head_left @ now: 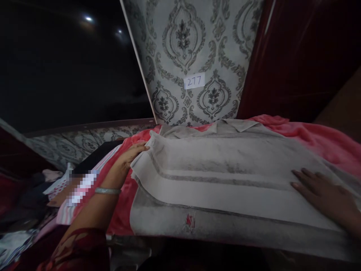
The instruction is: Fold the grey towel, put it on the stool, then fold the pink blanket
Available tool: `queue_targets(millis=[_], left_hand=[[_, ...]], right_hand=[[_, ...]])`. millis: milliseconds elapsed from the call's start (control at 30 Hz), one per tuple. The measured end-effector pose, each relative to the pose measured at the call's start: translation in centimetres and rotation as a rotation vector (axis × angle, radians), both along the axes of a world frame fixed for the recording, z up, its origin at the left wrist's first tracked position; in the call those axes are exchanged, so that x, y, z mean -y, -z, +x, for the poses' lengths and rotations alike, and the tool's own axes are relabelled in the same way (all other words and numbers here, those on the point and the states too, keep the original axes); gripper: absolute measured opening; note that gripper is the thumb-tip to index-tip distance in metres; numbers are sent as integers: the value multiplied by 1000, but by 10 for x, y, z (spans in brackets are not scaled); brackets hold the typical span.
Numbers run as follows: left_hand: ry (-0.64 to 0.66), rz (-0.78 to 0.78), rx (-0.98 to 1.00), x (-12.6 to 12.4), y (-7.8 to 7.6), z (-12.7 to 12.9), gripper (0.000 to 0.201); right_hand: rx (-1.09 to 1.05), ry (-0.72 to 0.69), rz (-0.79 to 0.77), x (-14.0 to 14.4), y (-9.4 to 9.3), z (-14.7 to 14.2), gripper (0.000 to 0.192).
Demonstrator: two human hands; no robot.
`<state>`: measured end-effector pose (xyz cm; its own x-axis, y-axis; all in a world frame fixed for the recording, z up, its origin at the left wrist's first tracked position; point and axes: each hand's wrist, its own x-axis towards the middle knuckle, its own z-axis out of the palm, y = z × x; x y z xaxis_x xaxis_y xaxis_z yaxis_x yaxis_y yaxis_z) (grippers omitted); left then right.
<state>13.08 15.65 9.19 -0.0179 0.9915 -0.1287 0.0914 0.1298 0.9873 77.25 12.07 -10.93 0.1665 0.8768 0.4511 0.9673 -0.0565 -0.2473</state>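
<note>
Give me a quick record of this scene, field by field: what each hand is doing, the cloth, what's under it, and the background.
left hand: grips the folded corner of the pale grey garment, fingers curled over its edge
right hand: lies flat, palm down, on the garment's right side
garment: spread flat, collar at the far end, small red motif near the front edge
surface: pink fleece blanket under the garment
wrist: silver bangle on the left arm
background: grey damask wallpaper with a paper label reading 277
</note>
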Motion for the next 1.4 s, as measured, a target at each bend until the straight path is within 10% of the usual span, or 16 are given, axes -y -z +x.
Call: queue_targets(millis=[200, 300, 433, 600, 867, 1133, 1400], left_hand=[[352, 141, -36, -16, -30, 117, 42], [492, 225, -99, -19, -2, 178, 46], [685, 111, -173, -12, 58, 226, 66], [735, -21, -47, -18, 83, 199, 77], [-190, 345, -105, -73, 114, 108, 45], [-73, 353, -80, -69, 140, 98, 61], [14, 360, -140, -68, 137, 106, 54]], right_hand=[[-693, -190, 107, -6, -79, -97, 59], [-1251, -460, -229, -18, -94, -169, 55], [-1593, -443, -500, -33, -81, -229, 34], [-1623, -485, -525, -39, -68, -235, 31], [-1487, -438, -420, -62, -70, -248, 38], [-1427, -450, -219, -77, -87, -228, 65], [-1334, -303, -237, -72, -62, -212, 48]])
